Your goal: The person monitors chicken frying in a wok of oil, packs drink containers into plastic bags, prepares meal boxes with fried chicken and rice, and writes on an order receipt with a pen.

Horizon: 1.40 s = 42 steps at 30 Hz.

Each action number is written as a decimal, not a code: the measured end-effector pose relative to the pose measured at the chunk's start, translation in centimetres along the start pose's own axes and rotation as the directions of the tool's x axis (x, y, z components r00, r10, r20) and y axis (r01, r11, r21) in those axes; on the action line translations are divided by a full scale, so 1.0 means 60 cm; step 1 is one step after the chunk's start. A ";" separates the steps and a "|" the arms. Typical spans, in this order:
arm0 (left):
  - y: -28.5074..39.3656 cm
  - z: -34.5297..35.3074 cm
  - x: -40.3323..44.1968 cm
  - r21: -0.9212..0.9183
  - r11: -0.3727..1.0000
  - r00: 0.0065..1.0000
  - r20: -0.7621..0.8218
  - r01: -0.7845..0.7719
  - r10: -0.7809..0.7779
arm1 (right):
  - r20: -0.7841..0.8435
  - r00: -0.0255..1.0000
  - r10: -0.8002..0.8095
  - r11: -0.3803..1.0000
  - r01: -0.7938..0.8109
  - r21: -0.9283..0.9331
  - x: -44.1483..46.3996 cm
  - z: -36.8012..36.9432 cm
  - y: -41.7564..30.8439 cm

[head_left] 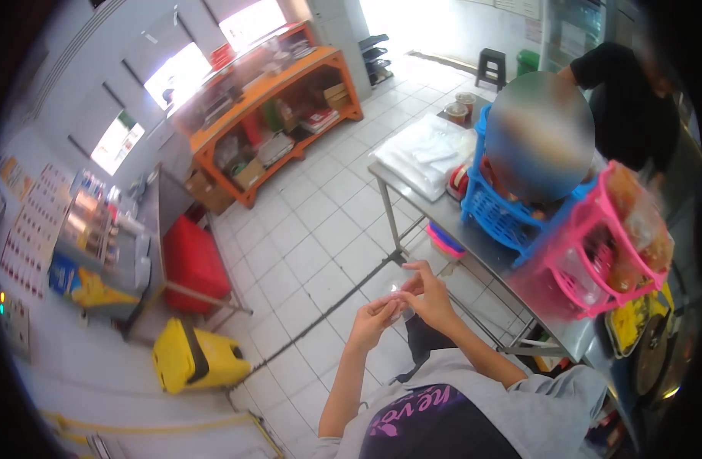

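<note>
1 clear plastic piece (394, 288) between hands, visible part pointing forward, long axis unclear | left hand (376, 318): fingers pinched on it; right hand (429, 297): fingers half-curled, grip unclear | 2 cups (459, 107) on right-hand tabletop (477, 243) | tabletop edge beyond right hand; open floor (314, 252) ahead

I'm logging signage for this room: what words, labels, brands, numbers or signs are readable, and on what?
"he" and "vo": pink letters on the dark panel at the wearer's front; the rest is unclear.
Wall chart: too small to read.
Yellow-and-blue panel: too blurred.
Posted sheets: too small.
</note>
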<state>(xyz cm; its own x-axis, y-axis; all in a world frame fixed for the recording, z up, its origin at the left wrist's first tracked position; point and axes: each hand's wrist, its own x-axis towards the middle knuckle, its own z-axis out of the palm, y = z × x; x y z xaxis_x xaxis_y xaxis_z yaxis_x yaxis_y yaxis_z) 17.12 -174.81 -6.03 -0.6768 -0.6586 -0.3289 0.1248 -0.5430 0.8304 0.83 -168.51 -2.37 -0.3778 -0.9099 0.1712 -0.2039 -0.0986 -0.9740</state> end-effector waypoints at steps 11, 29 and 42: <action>0.214 -0.179 0.396 -0.146 0.989 1.000 0.020 0.011 -0.008 | 0.357 0.933 0.038 0.985 -0.095 0.144 0.491 0.055 0.009; 0.632 -0.329 0.952 0.543 0.800 0.967 0.172 -0.254 0.190 | 0.076 0.973 0.220 0.538 -0.185 0.822 1.036 0.178 0.163; 0.598 -0.175 1.221 0.304 0.874 0.609 0.629 0.378 -0.483 | -0.597 0.729 0.335 0.850 0.040 0.525 1.112 0.073 0.197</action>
<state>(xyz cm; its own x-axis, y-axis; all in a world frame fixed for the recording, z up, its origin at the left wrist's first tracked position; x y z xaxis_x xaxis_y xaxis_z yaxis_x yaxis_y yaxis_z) -20.36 -248.02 -5.06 -0.9290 0.1889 -0.3183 -0.3679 -0.5653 0.7383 -22.86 -232.17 -3.13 -0.8830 -0.4556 -0.1125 0.2856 -0.3315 -0.8992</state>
